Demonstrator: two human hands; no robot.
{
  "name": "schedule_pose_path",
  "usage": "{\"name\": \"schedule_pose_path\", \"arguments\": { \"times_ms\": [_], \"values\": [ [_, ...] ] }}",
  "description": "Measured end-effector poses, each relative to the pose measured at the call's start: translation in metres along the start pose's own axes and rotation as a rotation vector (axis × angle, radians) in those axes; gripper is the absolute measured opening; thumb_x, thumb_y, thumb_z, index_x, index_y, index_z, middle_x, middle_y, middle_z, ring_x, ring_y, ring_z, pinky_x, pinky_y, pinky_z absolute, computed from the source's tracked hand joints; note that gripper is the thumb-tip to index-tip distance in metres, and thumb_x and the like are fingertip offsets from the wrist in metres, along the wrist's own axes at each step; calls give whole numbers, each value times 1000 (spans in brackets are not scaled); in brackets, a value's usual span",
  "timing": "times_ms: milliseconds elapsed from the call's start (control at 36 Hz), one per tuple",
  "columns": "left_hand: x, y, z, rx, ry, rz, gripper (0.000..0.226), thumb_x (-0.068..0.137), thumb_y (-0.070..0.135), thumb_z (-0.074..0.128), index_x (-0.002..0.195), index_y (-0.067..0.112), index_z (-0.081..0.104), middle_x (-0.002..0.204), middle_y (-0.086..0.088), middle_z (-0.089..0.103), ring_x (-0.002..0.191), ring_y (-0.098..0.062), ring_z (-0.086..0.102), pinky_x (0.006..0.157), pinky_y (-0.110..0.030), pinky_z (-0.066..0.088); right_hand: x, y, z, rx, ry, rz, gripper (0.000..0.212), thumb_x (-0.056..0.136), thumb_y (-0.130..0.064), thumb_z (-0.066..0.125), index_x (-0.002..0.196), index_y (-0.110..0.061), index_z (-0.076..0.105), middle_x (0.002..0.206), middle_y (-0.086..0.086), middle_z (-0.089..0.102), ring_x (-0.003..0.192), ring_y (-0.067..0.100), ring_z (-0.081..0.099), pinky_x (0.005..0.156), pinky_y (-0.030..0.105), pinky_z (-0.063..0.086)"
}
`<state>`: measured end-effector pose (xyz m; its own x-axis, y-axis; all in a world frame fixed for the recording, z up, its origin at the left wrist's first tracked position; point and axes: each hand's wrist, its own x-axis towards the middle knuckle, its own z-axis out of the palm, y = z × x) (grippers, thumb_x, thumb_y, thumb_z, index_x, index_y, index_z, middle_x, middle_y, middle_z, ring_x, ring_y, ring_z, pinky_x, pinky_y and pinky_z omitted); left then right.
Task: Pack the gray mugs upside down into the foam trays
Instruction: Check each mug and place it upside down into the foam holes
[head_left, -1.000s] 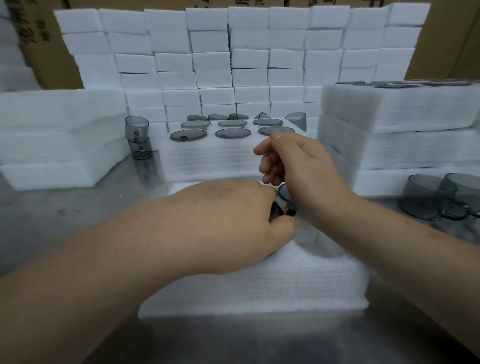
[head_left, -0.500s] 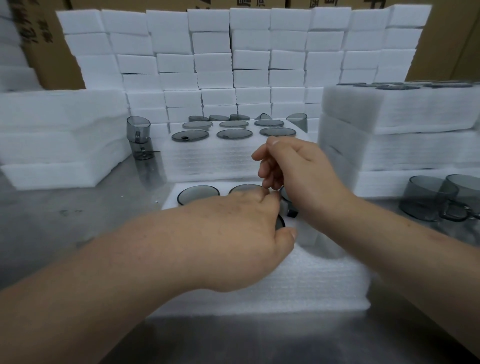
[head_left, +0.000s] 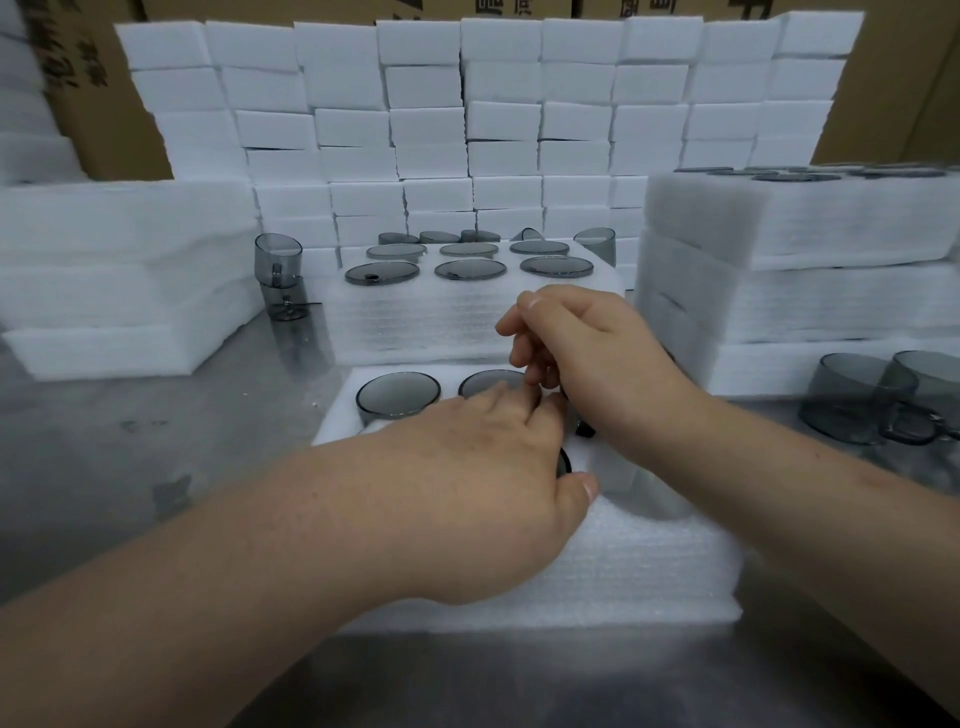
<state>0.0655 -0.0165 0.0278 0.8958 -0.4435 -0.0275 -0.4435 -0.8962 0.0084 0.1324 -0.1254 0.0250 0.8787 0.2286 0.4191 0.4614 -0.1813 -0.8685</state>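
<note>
Seating a gray mug (head_left: 564, 462) in the near foam tray (head_left: 623, 571) — it lies directly under the left hand (head_left: 478, 467), fingers together over it, thumb at its side; the right hand (head_left: 597, 353) hovers just behind, fingers curled — what they pinch cannot be told

Near foam tray (head_left: 597, 571): white, lying flat. Back row holds mug A (head_left: 397, 397) and mug B (head_left: 488, 382), gray, translucent, inverted in their pockets with bases up. A third mug (head_left: 565, 461) is mostly hidden, with only a dark edge showing. Far foam tray (head_left: 441, 322): packed mugs (head_left: 470, 269) inverted, bases up.
</note>
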Motion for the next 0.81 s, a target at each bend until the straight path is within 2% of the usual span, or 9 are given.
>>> {"name": "schedule_pose_path", "arguments": {
  "times_ms": [195, 333, 611, 667, 722, 750, 806],
  "values": [
    [-2, 0, 2, 18, -47, -14, 69, 86, 54, 11, 148, 26, 2, 153, 9, 6, 139, -10, 8, 116, -37, 11, -1, 0, 0, -36, -4, -17, 31, 93, -28, 47, 67, -24, 63, 55, -12, 57, 51, 7, 49, 57, 26, 42],
    [-4, 0, 0, 20, -63, -9, 86, 70, 67, 4, 147, 30, 2, 150, 12, 10, 138, -8, 10, 116, -39, 13, 0, 1, 1, -61, -3, -19, 31, 93, -29, 48, 66, -24, 63, 56, -12, 57, 51, 6, 48, 59, 30, 42],
    [0, -6, -3, -57, -97, 3, 98, 64, 83, 1, 147, 33, 9, 150, 8, 16, 136, -12, 17, 114, -39, 17, 1, 2, 0, -81, -10, -36, 31, 93, -29, 48, 67, -25, 63, 56, -13, 57, 55, 2, 48, 61, 24, 40],
    [3, -6, -9, -159, -84, -4, 83, 76, 78, 3, 142, 34, 26, 145, 6, 29, 133, -13, 27, 110, -38, 26, 1, 2, 0, -65, 1, -28, 31, 92, -29, 48, 66, -25, 63, 56, -13, 57, 56, 3, 50, 61, 23, 40],
    [7, -9, -14, -289, 33, -71, 53, 89, 60, 18, 119, 30, 50, 120, 6, 51, 113, -13, 45, 97, -36, 39, 2, 3, 1, -28, 19, -22, 31, 92, -27, 47, 66, -25, 63, 55, -12, 56, 53, 2, 50, 58, 21, 39],
    [9, -11, -15, -323, 133, -117, 41, 91, 50, 25, 107, 28, 55, 106, 6, 56, 103, -14, 50, 89, -35, 42, 2, 3, 0, -16, 25, -25, 31, 93, -26, 46, 67, -24, 63, 55, -11, 56, 52, 1, 50, 56, 20, 40],
    [12, -15, -14, -262, 295, -148, 29, 90, 39, 33, 99, 27, 58, 95, 7, 56, 94, -15, 52, 80, -35, 45, 2, 2, 0, -4, 33, -43, 31, 94, -25, 44, 70, -20, 64, 58, -8, 56, 50, -1, 49, 52, 15, 41]
  ]
}}
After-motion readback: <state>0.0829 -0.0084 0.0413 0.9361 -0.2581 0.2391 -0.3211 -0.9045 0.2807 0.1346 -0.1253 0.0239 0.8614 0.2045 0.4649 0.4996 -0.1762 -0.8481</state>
